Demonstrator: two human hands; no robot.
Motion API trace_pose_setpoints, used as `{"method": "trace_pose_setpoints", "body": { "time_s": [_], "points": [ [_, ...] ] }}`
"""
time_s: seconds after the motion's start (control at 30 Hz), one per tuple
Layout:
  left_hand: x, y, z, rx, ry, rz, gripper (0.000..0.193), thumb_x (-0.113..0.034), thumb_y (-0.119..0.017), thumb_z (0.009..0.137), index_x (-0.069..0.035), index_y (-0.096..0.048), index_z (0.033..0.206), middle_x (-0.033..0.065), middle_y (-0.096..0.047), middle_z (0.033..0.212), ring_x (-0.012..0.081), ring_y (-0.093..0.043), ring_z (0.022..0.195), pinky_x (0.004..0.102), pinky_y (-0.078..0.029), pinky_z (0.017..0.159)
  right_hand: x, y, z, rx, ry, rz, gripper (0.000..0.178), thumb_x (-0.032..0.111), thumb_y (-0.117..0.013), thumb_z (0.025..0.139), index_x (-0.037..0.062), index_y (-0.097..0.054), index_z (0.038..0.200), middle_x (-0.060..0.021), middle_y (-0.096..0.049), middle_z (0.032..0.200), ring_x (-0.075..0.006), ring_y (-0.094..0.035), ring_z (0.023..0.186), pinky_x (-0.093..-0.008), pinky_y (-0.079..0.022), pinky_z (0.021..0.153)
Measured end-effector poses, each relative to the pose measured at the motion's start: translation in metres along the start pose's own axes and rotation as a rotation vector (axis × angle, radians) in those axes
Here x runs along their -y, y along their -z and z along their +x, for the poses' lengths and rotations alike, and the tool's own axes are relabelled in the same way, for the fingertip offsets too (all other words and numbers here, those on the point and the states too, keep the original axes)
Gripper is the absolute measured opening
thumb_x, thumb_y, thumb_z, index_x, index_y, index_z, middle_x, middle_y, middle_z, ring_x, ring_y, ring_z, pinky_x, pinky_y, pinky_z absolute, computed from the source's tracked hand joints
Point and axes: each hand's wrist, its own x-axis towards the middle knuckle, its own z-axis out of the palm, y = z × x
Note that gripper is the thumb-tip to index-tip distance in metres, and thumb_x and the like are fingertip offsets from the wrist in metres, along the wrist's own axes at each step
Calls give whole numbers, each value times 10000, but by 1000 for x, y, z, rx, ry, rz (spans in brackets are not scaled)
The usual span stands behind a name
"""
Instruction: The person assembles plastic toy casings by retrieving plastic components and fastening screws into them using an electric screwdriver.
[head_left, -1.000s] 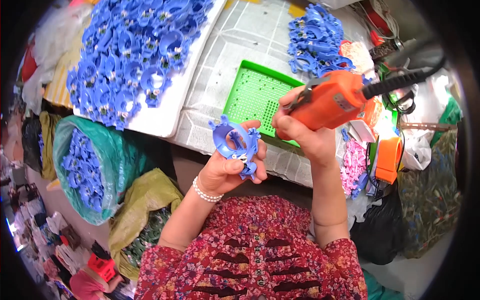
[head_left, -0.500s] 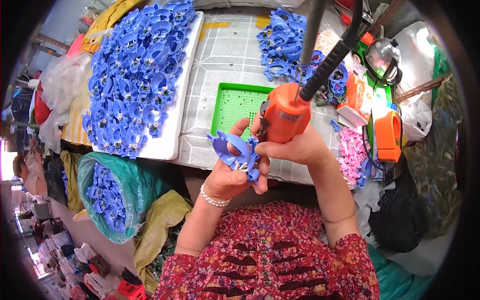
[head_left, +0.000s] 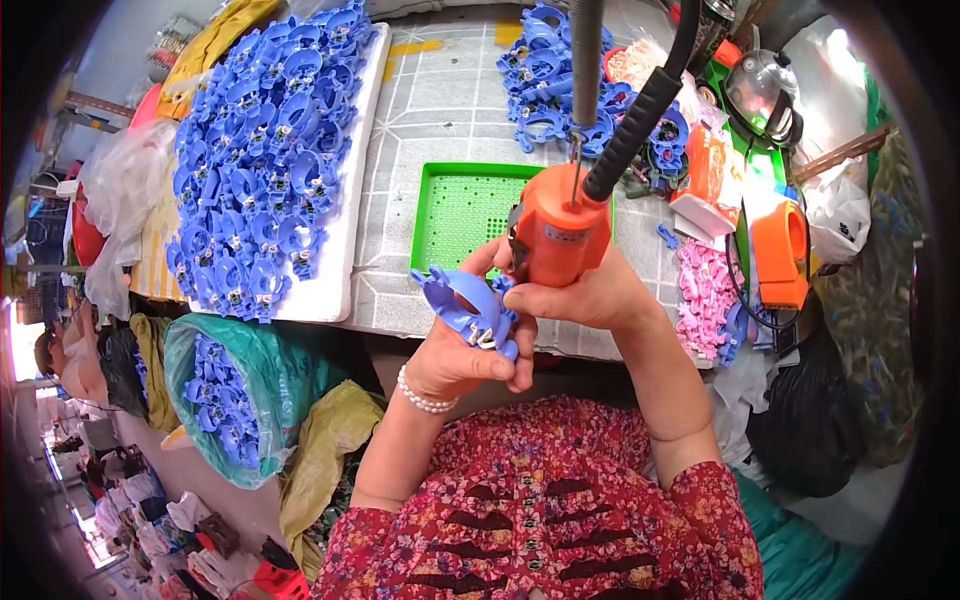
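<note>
My left hand, with a white bead bracelet at the wrist, is closed around a blue plastic part. The part is curved, with a large round opening and a small white piece near its lower end. An orange electric screwdriver is gripped in my right hand, upright, with a black cord leaving its top. The right thumb reaches over to the blue part's right side. Fingers hide the screwdriver's tip, so whether it touches the part cannot be seen. Behind the hands lies a green perforated tray.
Many similar blue parts cover a white board at left. More blue parts are piled at the back. Pink pieces and an orange holder lie to the right. A teal bag of blue parts stands left of the table.
The whole view has shifted slightly. The blue part is tilted a little differently in my left hand, and the screwdriver stays close beside it in my right.
</note>
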Motion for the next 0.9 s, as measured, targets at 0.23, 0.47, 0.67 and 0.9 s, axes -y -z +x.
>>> {"method": "trace_pose_setpoints", "body": {
  "time_s": [0.23,0.47,0.67,0.9],
  "points": [
    [-1,-1,-2,-52,-28,38,1018,8,-775,641,-185,-162,1431,118,-579,835,231,-616,644,334,-527,503,-7,-1,1,-23,11,-51,316,19,-711,681,17,-567,963,-19,-606,793,-82,-576,701,-243,-488,618],
    [-4,2,-8,-162,-33,194,1005,-45,-778,643,-155,-148,1418,154,-583,948,260,-652,671,313,-539,536,-17,-3,4,-108,-21,13,321,4,-698,701,21,-527,972,-15,-578,797,-84,-574,677,-243,-487,589],
    [-7,4,-12,-240,-19,154,834,-118,-720,741,-105,-207,1398,163,-596,974,274,-663,704,315,-557,554,-18,-7,6,-93,-40,-16,321,6,-691,715,28,-517,985,-27,-584,810,-88,-583,700,-247,-493,609],
    [2,19,-21,-388,-106,258,669,-14,-702,742,-38,-365,1319,152,-609,1045,253,-669,767,305,-569,627,-25,4,8,-146,128,125,594,347,-790,703,-8,-508,1089,-41,-607,834,-131,-617,784,-261,-510,704]
  ]
}}
